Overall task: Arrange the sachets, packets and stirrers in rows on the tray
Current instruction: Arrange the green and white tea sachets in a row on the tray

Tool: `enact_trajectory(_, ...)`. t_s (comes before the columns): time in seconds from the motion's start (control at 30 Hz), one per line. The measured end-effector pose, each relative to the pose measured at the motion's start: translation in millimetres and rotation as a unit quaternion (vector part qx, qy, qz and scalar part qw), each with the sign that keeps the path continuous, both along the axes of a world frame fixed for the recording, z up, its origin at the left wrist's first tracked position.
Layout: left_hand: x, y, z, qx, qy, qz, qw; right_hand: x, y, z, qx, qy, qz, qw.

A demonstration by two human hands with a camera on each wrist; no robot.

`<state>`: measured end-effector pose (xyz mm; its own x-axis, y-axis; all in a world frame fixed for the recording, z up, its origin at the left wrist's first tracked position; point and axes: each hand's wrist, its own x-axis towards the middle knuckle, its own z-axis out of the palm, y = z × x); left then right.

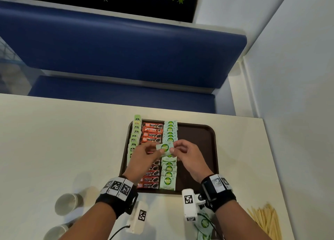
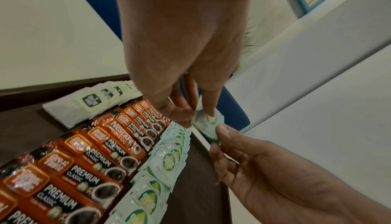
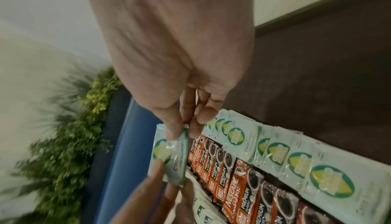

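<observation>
We find the coco sachet (image 1: 165,148) pinched at either end by left hand (image 1: 144,155) and right hand (image 1: 188,153), long axis crosswise, directly above the gap in the tray's (image 1: 198,140) coco row (image 1: 169,131).

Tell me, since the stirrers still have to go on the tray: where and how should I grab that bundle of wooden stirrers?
The wooden stirrers lie loose on the table, off the tray, fanned apart at their far ends. Probably best pinched across the pile where the sticks bunch closest, coming from above with the right hand, nearest them.
</observation>
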<state>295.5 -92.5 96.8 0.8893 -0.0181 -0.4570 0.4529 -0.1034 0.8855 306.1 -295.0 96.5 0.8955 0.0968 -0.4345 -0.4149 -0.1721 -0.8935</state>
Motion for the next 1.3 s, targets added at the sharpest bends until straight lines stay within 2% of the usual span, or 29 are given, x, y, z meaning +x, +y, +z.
enact_trajectory(0.13, 0, -8, -21, 0.076, 0.01, 0.042, 0.996, 0, -4, -16, -0.006, 0.025, -0.044, 0.999)
enact_trajectory(0.33, -3, -22, -53, 0.204, -0.005, -0.032, 0.978, -9, -8, -56, -0.196, 0.002, -0.051, 0.979)
enact_trajectory(0.53, -2, -35, -69, 0.255, 0.008, -0.064, 0.965, -21, -6, -77, -0.286, 0.012, -0.048, 0.957)
enact_trajectory(0.87, -7, -35, -81, 0.257, 0.032, -0.041, 0.965, -25, -2, -82, -0.275, -0.006, -0.046, 0.96)
enact_trajectory(1.3, -8, -35, -79, 0.259, 0.05, -0.039, 0.964, -28, 2, -83, -0.263, 0.008, -0.061, 0.963)
